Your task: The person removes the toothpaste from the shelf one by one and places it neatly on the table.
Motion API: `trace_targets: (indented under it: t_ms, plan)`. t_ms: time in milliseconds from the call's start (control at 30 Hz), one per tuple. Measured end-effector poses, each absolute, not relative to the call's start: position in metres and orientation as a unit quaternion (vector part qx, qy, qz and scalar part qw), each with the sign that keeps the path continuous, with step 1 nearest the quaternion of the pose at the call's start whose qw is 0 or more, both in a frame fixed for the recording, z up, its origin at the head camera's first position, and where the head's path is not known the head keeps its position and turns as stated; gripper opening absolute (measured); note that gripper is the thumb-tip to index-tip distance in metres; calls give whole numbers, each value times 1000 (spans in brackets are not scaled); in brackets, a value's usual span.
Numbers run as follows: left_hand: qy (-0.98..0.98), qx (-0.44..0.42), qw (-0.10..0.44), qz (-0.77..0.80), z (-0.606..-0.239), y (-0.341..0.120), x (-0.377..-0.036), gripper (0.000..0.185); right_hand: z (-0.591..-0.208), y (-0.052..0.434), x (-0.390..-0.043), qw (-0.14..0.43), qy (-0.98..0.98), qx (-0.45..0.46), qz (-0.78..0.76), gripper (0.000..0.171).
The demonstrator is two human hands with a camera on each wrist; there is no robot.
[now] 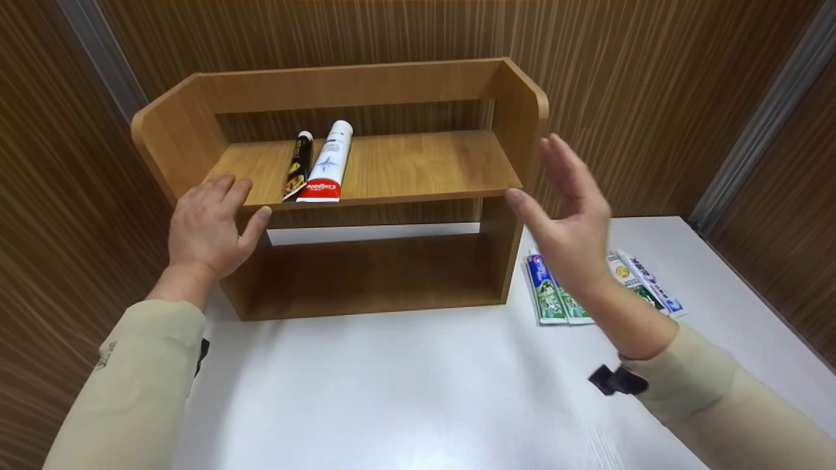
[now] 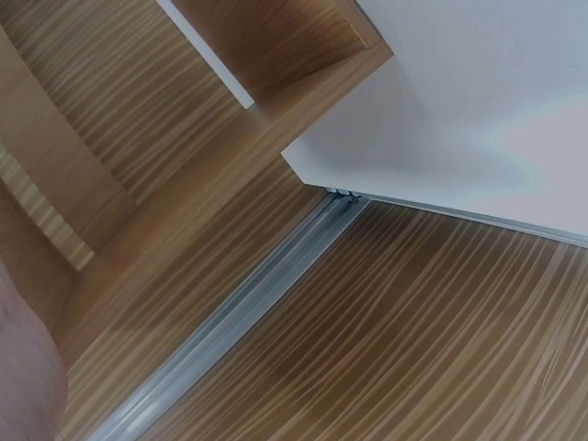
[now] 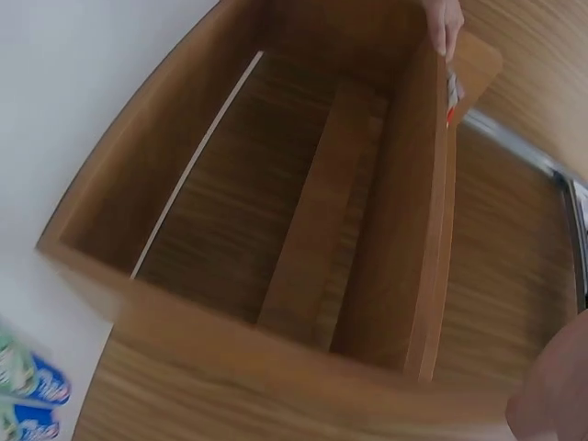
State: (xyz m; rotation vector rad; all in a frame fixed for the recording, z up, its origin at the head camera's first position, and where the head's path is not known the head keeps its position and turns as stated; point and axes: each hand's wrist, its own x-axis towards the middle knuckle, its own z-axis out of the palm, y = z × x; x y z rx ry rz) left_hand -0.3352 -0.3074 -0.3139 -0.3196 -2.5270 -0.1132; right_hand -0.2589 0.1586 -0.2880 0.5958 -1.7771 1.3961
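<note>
A small two-tier wooden shelf stands on the white table. My left hand rests at the left front edge of its upper board, fingers extended and thumb apart. Just right of that hand, a black toothpaste tube and a white toothpaste tube with a red end lie side by side on the upper board. Beside the shelf's right side panel, my right hand is raised with thumb and fingers spread, holding nothing. The right wrist view shows the left hand at the far end of the board.
To the right of the shelf, several toothpaste tubes lie in a row on the table, among them a blue and green tube and a white and blue tube. My right forearm partly covers them. Wood-patterned walls enclose the table.
</note>
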Motion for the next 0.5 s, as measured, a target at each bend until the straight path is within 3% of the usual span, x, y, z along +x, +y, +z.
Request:
trace_targets:
  t_ms: [200,500]
  plan:
    - [-948,-116,293,-40,-314,-307,-337,69,-278,107,-274,370,-702,273,544,76]
    - [-950,-112,290,-43,-315,-306,-335,70,-271,37,-289,325,-761,247,505,92]
